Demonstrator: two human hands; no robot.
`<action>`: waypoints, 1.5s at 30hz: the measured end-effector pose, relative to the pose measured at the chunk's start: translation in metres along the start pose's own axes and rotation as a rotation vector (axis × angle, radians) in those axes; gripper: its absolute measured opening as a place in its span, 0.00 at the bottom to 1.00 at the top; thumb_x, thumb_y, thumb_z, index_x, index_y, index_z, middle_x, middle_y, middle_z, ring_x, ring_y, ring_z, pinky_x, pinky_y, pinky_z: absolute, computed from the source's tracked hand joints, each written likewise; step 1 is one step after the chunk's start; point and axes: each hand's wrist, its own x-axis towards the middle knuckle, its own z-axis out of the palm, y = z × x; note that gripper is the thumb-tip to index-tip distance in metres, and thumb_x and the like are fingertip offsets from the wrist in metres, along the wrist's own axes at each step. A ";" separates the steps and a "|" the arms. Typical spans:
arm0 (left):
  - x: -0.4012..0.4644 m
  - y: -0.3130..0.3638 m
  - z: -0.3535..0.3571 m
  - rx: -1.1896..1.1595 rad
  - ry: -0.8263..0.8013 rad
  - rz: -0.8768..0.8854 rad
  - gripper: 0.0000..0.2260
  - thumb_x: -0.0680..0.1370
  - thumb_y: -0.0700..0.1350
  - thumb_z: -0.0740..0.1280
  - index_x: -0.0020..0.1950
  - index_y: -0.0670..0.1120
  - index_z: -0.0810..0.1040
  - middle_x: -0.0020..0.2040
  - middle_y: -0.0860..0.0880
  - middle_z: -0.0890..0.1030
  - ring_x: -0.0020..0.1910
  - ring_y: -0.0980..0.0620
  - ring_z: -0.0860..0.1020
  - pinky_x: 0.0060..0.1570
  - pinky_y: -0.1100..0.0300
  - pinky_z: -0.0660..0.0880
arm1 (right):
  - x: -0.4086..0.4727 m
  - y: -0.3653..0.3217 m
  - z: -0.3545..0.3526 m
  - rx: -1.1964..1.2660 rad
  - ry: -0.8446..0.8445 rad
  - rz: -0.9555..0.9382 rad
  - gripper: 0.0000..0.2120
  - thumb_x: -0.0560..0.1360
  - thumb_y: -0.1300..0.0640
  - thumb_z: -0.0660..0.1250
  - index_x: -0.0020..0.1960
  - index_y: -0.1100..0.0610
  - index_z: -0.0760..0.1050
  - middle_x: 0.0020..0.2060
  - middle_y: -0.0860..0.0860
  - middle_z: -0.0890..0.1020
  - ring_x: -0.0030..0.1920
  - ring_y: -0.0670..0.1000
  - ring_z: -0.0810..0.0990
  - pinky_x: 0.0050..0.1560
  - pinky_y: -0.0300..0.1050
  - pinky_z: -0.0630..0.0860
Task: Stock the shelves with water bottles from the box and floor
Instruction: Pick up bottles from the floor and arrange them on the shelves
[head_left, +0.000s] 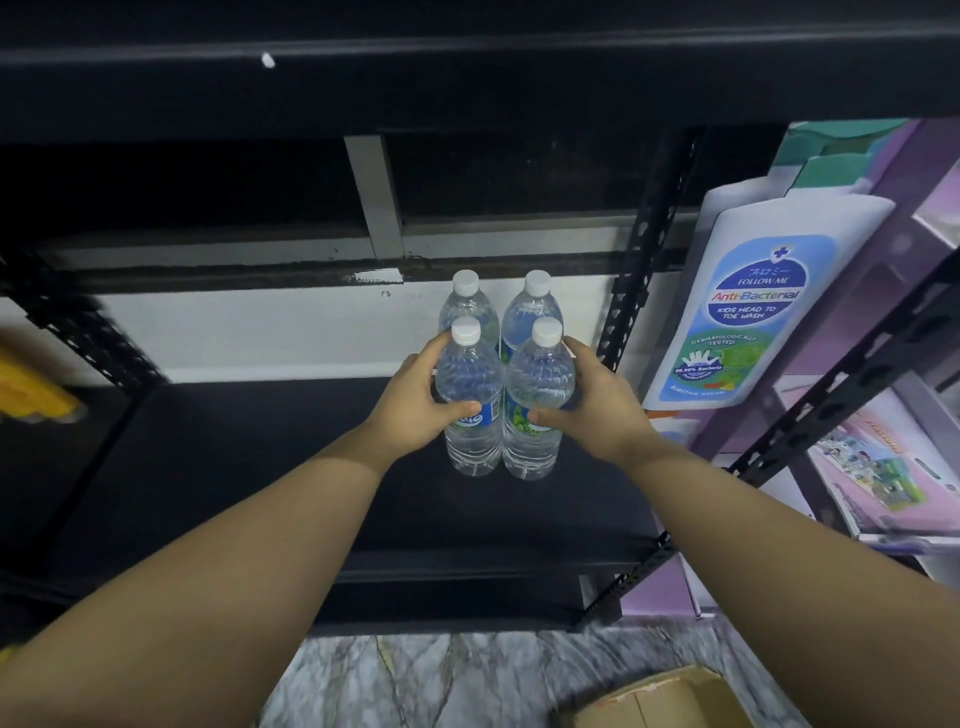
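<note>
In the head view, four water bottles stand upright on the black shelf (234, 467). The left hand (415, 410) curls its fingers round the front left bottle (470, 400), and the right hand (597, 410) round the front right bottle (537, 405). Two back bottles (530, 312) are placed already. Most of the shelf is bare, so much stocking seems left; the box (660, 701) shows only a corner.

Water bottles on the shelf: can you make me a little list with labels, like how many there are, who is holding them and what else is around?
bottles: four clear plastic water bottles with white caps, upright, two in front, two behind
front left bottle: held by the left hand
front right bottle: held by the right hand
back bottles: not held
standing on: black metal shelf
to the right: white wash bottle with blue label
on the floor: brown cardboard box, marble-patterned floor
</note>
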 end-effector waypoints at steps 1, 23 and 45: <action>-0.003 0.002 0.000 0.002 -0.007 0.002 0.45 0.71 0.45 0.81 0.81 0.64 0.60 0.70 0.55 0.77 0.68 0.55 0.78 0.67 0.45 0.77 | -0.005 0.001 0.001 0.004 0.014 0.002 0.45 0.67 0.50 0.83 0.77 0.44 0.63 0.65 0.44 0.81 0.64 0.49 0.79 0.60 0.45 0.75; -0.356 -0.106 -0.005 0.199 0.112 -0.479 0.28 0.76 0.58 0.74 0.74 0.52 0.75 0.67 0.58 0.72 0.63 0.62 0.72 0.64 0.68 0.67 | -0.206 -0.039 0.170 -0.091 -0.344 -0.170 0.29 0.74 0.40 0.75 0.71 0.51 0.77 0.65 0.45 0.80 0.69 0.47 0.75 0.69 0.45 0.73; -0.605 -0.418 0.089 0.161 0.031 -0.863 0.25 0.77 0.54 0.75 0.72 0.49 0.77 0.65 0.44 0.77 0.61 0.44 0.79 0.59 0.58 0.72 | -0.394 0.120 0.540 -0.264 -0.830 0.031 0.18 0.72 0.51 0.79 0.58 0.59 0.83 0.52 0.54 0.81 0.50 0.54 0.80 0.52 0.51 0.79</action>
